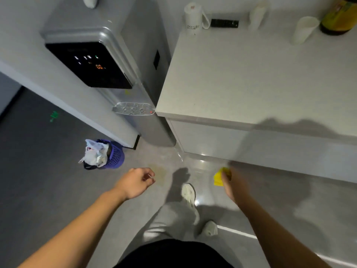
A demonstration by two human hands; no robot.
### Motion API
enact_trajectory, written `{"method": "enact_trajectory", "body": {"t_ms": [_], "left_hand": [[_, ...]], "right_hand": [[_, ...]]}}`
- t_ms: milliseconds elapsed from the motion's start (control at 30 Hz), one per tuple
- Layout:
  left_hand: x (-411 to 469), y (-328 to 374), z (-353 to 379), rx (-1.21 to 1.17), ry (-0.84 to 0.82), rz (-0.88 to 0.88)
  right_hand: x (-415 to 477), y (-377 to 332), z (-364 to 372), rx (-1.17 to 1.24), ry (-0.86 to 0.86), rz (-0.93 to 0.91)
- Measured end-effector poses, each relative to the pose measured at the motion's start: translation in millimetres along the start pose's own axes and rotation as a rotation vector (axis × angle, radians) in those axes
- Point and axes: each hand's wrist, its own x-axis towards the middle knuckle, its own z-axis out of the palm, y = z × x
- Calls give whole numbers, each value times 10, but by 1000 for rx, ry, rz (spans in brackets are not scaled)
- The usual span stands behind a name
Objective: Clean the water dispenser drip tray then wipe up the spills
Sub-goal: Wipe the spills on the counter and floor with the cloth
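The hands hang low over the floor, left hand (135, 182) loosely curled and empty, right hand (234, 185) pinching a yellow cloth (220, 177), which should probably go flat onto the drip tray (133, 108) jutting from the water dispenser (135, 55) first.

Dispenser (135, 45): grey, upright, just beside the counter (241, 78); panel (90, 64) lit.
Tray (133, 108): slotted grille seated below the panel, near the counter's corner.
Left hand (135, 182): above the floor (58, 180), fingers loosely curled, holding nothing.
Right hand (234, 185): grips a yellow cloth (222, 176) (both blurred).
Spill (159, 174): faint yellowish patch on the floor, just beyond the left hand.
Bin (114, 154): purple, bagged rubbish inside, near the dispenser's foot.
Counter's back edge: mug (193, 18), remote (224, 23), cup (304, 29).
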Motion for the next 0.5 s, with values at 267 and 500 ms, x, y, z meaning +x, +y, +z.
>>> {"method": "enact_trajectory", "body": {"t_ms": [267,500], "left_hand": [[-661,-953,418,-81,-46,-154],[-716,-2114,533,-242,-40,-211]], "right_hand": [[-969,-43,791,-9,-94,110],[-1136,-704,1609,-11,-124,95]]}}
